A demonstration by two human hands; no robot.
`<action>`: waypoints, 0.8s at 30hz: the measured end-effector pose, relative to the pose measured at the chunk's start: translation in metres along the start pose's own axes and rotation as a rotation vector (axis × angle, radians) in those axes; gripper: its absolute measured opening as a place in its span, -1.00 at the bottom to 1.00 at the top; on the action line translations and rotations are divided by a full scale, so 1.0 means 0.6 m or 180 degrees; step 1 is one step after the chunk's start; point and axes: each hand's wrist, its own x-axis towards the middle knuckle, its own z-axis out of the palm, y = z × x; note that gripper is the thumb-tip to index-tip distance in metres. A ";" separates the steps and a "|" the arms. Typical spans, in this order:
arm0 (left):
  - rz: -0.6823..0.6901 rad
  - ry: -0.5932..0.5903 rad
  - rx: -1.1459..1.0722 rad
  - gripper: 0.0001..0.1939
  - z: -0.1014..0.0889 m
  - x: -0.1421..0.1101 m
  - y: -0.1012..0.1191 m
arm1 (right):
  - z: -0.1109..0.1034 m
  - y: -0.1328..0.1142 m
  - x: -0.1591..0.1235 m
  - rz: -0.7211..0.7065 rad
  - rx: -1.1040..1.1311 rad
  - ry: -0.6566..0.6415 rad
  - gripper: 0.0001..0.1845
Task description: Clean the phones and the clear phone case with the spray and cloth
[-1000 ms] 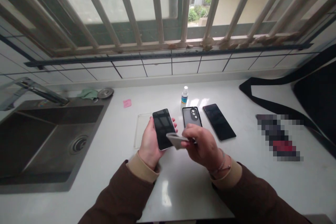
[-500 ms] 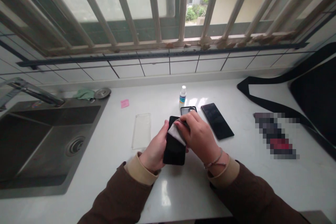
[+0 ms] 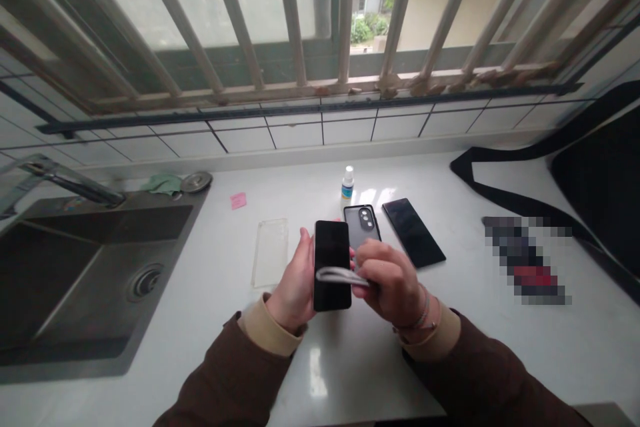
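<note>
Head camera view, looking down at a white countertop below a barred window. The left hand holds a black phone upright in the lower middle of the frame, its dark glass facing the camera. The left fingers wrap behind the phone and show just past its right edge, while the left thumb rests along its left edge. The right hand sits just beside it, with its fingers closed narrowly in a pinch on a grey cloth. The cloth lies across the glass, touching the lower half of the screen.

Just behind the hands, a second phone lies back up in a dark case, with two round camera lenses near its top. To its right lies a third phone, dark screen up. Left of the hands is a clear plastic phone case. A small bottle with a white cap and blue label stands behind the phones, though its writing is too small to read, and no brand can be made out on anything. A pink sticky note sits further left, probably blank.

At the left of the frame is a steel sink with a faucet, and a green rag lies at its upper edge. A black bag strap runs across the right side, beside a pixelated patch.
</note>
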 end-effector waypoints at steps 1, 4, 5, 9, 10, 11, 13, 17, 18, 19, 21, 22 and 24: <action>0.0084 -0.0001 0.0039 -0.33 -0.001 0.001 -0.003 | 0.003 -0.004 0.001 -0.0051 0.0063 -0.0142 -0.90; 0.0197 -0.0030 0.0169 -0.39 -0.009 0.002 -0.016 | 0.018 -0.007 0.005 0.0178 -0.0150 -0.0442 -0.92; 0.0122 0.0001 0.0236 -0.40 -0.014 0.002 -0.021 | 0.023 -0.005 0.007 0.0354 -0.0347 -0.0471 -0.94; -0.0579 0.0214 0.0718 -0.27 -0.029 -0.006 -0.032 | 0.027 0.006 0.011 0.1050 -0.1187 -0.0242 -0.91; -0.0716 0.0160 0.0797 -0.22 -0.030 -0.008 -0.031 | 0.026 0.009 0.012 0.1164 -0.1332 -0.0166 -0.89; -0.0796 0.0065 0.0828 -0.19 -0.029 -0.009 -0.029 | 0.023 0.012 0.012 0.1259 -0.1457 -0.0102 -0.88; -0.0836 -0.0125 0.0738 -0.18 -0.023 -0.011 -0.019 | 0.019 0.018 0.013 0.1428 -0.1671 -0.0038 -0.86; -0.0770 -0.0122 0.0249 -0.20 -0.006 -0.012 0.016 | 0.014 0.037 0.011 0.1727 -0.1869 -0.0068 -0.81; -0.0677 -0.0102 0.0128 -0.19 -0.003 -0.012 0.025 | 0.013 0.040 0.011 0.1780 -0.1834 -0.0032 -0.81; -0.0526 -0.0052 0.0037 -0.20 -0.001 -0.012 0.033 | 0.012 0.042 0.012 0.1795 -0.1762 0.0044 -0.81; -0.0159 0.0194 -0.0072 -0.24 -0.001 -0.009 0.046 | 0.008 0.039 0.013 0.1621 -0.1514 0.0287 -0.85; -0.0006 0.0374 -0.0114 -0.26 -0.002 -0.007 0.050 | 0.005 0.034 0.013 0.1413 -0.1355 0.0405 -0.87; 0.0178 0.0735 -0.0244 -0.31 -0.008 -0.001 0.054 | 0.000 0.019 0.013 0.0862 -0.0995 0.0523 -0.89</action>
